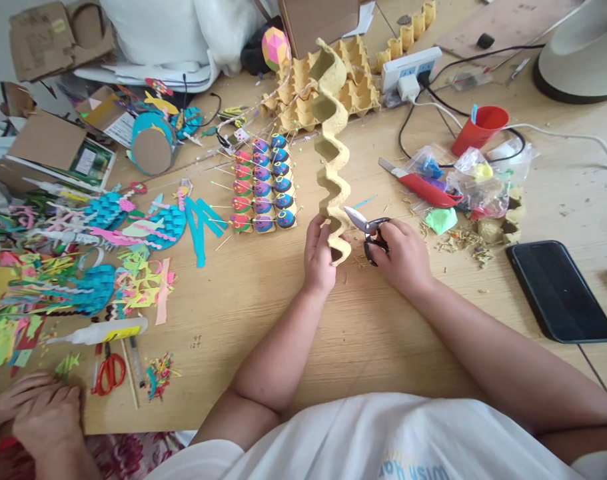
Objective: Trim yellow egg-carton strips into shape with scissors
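My left hand [319, 257] is closed around the near end of a long yellow egg carton strip [336, 120], whose wavy cut edge faces right. The strip stands up from the hand and stretches toward the back of the table. In my right hand [406, 257] is a pair of scissors [369, 230] with black handles. Its blades point up and left, close beside the strip's lower edge; whether they touch it I cannot tell. Left of the strip stand rows of painted egg carton cups [263, 187] in red, purple and blue, with pins stuck in them.
A red utility knife [423, 189], clay bags [478, 180] and carton scraps [466, 247] lie to the right, near a phone [562, 291] and a red cup [480, 130]. Egg trays [353, 87] stand behind. Paper crafts [133, 227] and another person's hands [43, 407] are at left.
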### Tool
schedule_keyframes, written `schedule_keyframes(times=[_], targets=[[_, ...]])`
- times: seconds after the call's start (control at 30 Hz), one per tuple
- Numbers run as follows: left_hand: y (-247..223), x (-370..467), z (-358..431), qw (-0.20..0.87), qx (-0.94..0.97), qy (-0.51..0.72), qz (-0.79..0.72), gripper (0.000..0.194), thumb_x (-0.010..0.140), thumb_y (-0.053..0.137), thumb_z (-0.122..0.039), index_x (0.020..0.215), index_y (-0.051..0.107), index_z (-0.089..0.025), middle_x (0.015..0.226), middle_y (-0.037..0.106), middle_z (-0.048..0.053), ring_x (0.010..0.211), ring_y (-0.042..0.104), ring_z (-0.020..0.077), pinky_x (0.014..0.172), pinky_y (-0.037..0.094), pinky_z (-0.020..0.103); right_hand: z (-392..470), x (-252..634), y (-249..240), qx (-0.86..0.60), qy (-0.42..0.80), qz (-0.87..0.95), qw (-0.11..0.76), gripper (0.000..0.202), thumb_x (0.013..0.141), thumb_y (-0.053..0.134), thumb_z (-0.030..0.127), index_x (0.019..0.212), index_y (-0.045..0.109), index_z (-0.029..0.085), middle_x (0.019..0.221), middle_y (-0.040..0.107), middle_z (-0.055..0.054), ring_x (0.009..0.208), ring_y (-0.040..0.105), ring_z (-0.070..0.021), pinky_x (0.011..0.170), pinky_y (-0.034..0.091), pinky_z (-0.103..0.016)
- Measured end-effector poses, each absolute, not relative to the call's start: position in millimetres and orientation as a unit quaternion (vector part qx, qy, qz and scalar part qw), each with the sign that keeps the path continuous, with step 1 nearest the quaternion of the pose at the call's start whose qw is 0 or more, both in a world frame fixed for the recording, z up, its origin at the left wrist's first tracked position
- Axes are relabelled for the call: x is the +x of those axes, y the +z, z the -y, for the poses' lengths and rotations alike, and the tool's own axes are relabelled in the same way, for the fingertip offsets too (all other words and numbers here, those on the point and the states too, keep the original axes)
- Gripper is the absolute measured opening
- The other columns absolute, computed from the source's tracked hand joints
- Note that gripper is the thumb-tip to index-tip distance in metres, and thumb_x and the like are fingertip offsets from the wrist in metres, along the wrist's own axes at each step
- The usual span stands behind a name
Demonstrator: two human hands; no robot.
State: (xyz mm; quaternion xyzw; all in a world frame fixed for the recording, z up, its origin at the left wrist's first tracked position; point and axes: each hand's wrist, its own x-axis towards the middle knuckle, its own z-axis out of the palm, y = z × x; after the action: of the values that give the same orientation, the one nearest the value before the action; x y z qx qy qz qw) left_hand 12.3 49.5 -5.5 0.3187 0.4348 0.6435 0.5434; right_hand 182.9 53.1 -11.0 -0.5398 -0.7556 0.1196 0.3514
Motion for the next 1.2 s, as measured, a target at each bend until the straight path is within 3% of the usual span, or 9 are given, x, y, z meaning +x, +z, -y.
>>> schedule_keyframes(times=[0.17,0.33,0.47,0.67,0.97,1.2], targets=[[-4.7,12.3,-49.7,0.535,0.329,0.642,-0.439,0.03,0.099,0.068,-0.052,0.114,0.068,-0.026,0.073,0.067,-0.002,0.062,0.059,0.0112,0.059,0.046,0.022,-54.0,181.8,-13.5,-0.55,0.144,0.727,0.385,0.02,0.094,0.06,0.035,0.081,0.047,0.027,0.087,0.067,-0.009,0.08,0.06,-0.0262,0.068,0.042,-0.038],[-5.3,12.3,-50.4,0.531,0.328,0.647,-0.437,0.029,0.099,0.068,-0.05,0.115,0.07,-0.026,0.075,0.069,-0.002,0.063,0.06,0.0109,0.061,0.047,0.022,-50.5,180.6,-16.5,-0.504,0.108,0.765,0.387,0.027,0.091,0.065,0.048,0.101,0.054,0.025,0.108,0.07,-0.014,0.1,0.063,-0.0329,0.084,0.051,-0.046],[-4.5,12.6,-50.8,0.547,0.311,0.653,-0.422,0.023,0.098,0.071,-0.045,0.112,0.073,-0.026,0.079,0.07,-0.002,0.066,0.063,0.0095,0.06,0.048,0.02,-51.3,180.7,-20.8,-0.506,0.081,0.773,0.374,0.03,0.089,0.066,0.044,0.108,0.057,0.023,0.111,0.069,-0.016,0.105,0.063,-0.0352,0.089,0.052,-0.049],[-5.6,12.5,-50.5,0.558,0.288,0.642,-0.441,0.027,0.093,0.077,-0.047,0.114,0.075,-0.03,0.102,0.077,-0.001,0.086,0.072,0.0108,0.069,0.056,0.017,-52.5,180.5,-23.3,-0.485,0.059,0.789,0.372,0.033,0.091,0.068,0.048,0.106,0.06,0.021,0.108,0.07,-0.016,0.098,0.064,-0.034,0.085,0.053,-0.047],[-9.2,13.4,-52.4,0.561,0.297,0.654,-0.412,0.024,0.093,0.079,-0.045,0.111,0.076,-0.029,0.089,0.073,-0.004,0.071,0.066,0.0062,0.069,0.054,0.016,-53.6,183.0,-19.6,-0.488,0.083,0.787,0.369,0.023,0.093,0.069,0.045,0.092,0.061,0.023,0.095,0.071,-0.01,0.086,0.063,-0.0272,0.073,0.046,-0.038],[-11.5,13.3,-51.5,0.53,0.332,0.656,-0.422,0.036,0.093,0.079,-0.051,0.116,0.073,-0.024,0.085,0.073,-0.002,0.077,0.069,0.0087,0.072,0.054,0.016,-52.5,183.6,-15.9,-0.507,0.075,0.782,0.354,0.019,0.092,0.071,0.038,0.085,0.061,0.023,0.086,0.069,-0.007,0.08,0.062,-0.024,0.069,0.04,-0.034]])
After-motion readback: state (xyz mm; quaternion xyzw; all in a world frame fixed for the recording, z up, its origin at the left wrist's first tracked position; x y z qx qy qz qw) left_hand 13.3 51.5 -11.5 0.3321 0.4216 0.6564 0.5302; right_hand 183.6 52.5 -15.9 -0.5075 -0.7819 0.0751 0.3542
